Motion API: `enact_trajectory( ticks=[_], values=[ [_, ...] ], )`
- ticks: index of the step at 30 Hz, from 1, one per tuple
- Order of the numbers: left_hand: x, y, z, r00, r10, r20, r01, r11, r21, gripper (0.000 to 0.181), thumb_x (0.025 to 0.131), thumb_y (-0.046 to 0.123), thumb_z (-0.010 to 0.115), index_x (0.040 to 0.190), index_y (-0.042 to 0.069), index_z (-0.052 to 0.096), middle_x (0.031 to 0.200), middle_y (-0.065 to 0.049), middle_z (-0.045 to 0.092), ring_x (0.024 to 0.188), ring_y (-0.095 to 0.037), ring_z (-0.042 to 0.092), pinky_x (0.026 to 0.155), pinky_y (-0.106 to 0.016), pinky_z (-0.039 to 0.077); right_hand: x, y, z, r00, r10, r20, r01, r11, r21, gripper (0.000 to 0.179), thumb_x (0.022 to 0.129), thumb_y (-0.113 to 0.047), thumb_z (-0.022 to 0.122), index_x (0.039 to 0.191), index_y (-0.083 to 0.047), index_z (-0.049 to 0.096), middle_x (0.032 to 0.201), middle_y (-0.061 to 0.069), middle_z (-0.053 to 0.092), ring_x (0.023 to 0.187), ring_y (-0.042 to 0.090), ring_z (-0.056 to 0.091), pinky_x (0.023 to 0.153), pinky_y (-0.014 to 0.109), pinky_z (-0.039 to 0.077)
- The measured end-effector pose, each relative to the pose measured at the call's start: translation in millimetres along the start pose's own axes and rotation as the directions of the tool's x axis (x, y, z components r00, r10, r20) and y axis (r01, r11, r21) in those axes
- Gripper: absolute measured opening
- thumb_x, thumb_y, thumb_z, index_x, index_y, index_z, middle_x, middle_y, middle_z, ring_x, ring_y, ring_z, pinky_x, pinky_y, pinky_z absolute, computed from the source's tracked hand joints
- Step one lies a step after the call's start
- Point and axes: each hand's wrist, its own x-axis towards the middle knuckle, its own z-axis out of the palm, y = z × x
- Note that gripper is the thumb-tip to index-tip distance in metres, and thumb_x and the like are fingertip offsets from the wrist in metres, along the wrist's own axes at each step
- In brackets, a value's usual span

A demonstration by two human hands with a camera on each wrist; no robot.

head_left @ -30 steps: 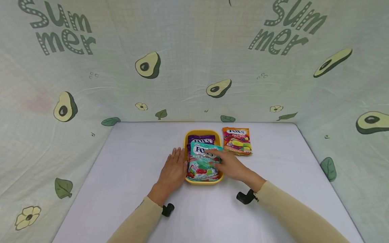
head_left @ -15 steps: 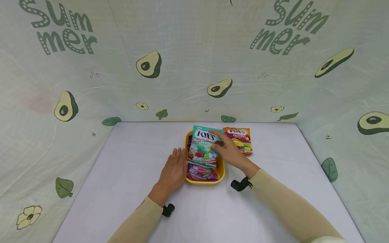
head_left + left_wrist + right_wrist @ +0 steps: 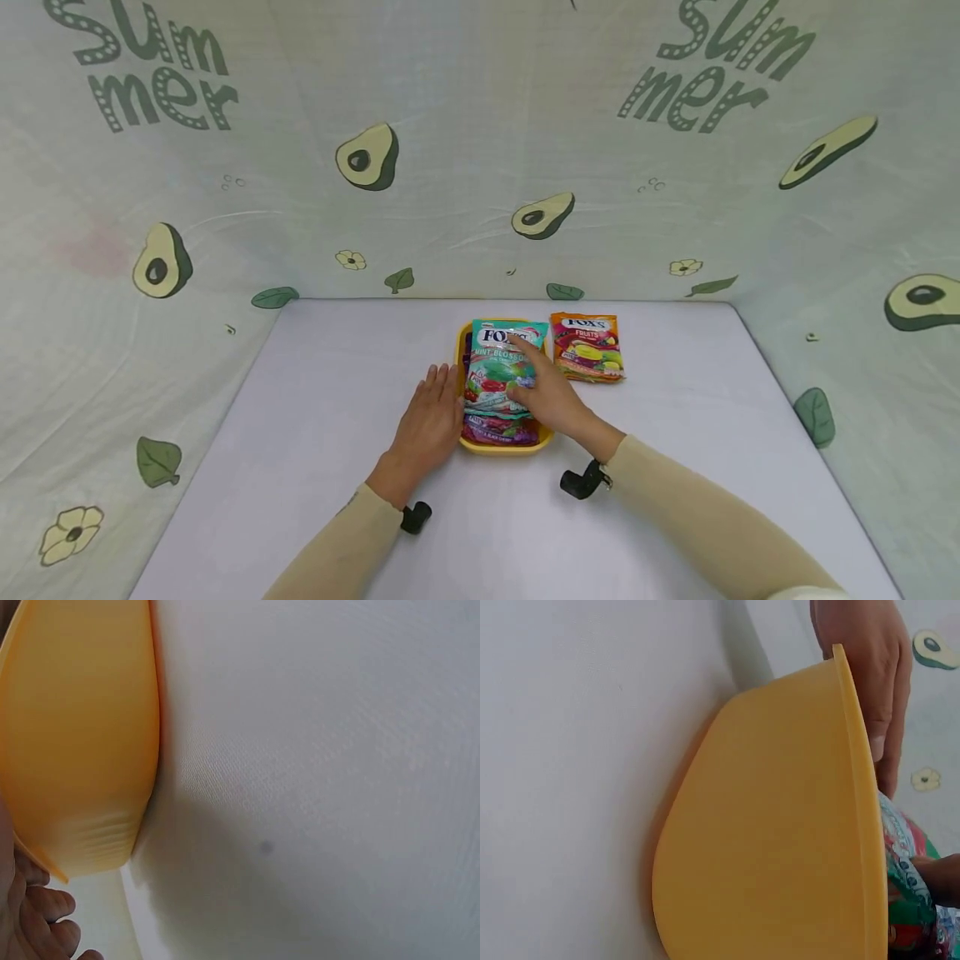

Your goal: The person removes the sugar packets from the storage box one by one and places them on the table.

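Note:
A yellow plastic basket (image 3: 498,450) holds purple candy bags (image 3: 498,431), with a teal mint candy bag (image 3: 491,375) on top that covers most of them. My right hand (image 3: 555,396) holds the teal bag from its right side, thumb and fingers spread over its front. In the right wrist view, the thumb (image 3: 939,877) presses into the creased wrapper just beyond the basket's rim. My left hand (image 3: 427,421) lies with straight fingers along the basket's left side. The left wrist view has the yellow wall (image 3: 82,727) close by those fingers (image 3: 49,904).
An orange fruit candy bag (image 3: 588,346) lies on the white table (image 3: 345,358) just right of the basket. Behind the table's far edge hangs a cloth (image 3: 450,150) printed with avocados, leaves and lettering. Black wrist cameras (image 3: 581,481) sit below both hands.
My right hand lifted the teal bag and moved it toward the basket's far end, then lowered it onto the purple bags, uncovering their near end. The left hand has stayed in place.

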Motion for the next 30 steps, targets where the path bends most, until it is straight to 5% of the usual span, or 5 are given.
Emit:
enact_trajectory(
  ticks=[14,21,25,30],
  values=[
    [3.2,-0.1,1.0,1.000,-0.012,0.002,0.012,1.000,0.010,0.065,0.114,0.035,0.043,0.167,0.003,0.025,0.173,-0.019,0.028,0.163,-0.034,0.020,0.131,-0.052,0.024,7.8,1.1,-11.8,0.996,0.081,-0.044,-0.077,0.992,0.101,0.064,0.102,-0.004,0.064,0.158,-0.031,0.048,0.164,0.018,0.044,0.136,0.046,0.057,0.107,0.063,0.052],
    [2.8,0.4,-0.6,1.000,-0.018,0.009,0.018,1.000,0.004,0.065,0.114,0.035,0.042,0.166,0.001,0.026,0.173,-0.019,0.028,0.163,-0.035,0.020,0.131,-0.052,0.024,11.7,0.6,-3.8,0.991,0.105,-0.078,-0.102,0.994,0.043,0.058,0.101,-0.017,0.072,0.155,-0.026,0.052,0.155,0.019,0.055,0.124,0.039,0.064,0.104,0.059,0.056],
    [2.2,0.7,0.1,1.000,-0.018,0.006,0.018,1.000,-0.001,0.065,0.113,0.035,0.044,0.166,0.001,0.027,0.172,-0.020,0.029,0.162,-0.035,0.021,0.130,-0.053,0.026,11.0,-0.1,-1.1,0.992,0.070,-0.103,-0.065,0.997,0.053,0.057,0.103,-0.011,0.068,0.155,-0.025,0.050,0.161,0.017,0.049,0.133,0.042,0.059,0.109,0.063,0.052],
    [1.3,0.5,-0.1,1.000,-0.006,-0.004,0.006,1.000,0.025,0.065,0.113,0.034,0.045,0.165,0.000,0.028,0.171,-0.021,0.030,0.162,-0.036,0.022,0.130,-0.053,0.026,10.2,3.0,-7.1,0.994,0.035,-0.101,-0.024,0.994,0.106,0.059,0.106,-0.009,0.060,0.159,-0.028,0.042,0.169,0.013,0.037,0.154,0.045,0.036,0.119,0.070,0.035]
  ],
)
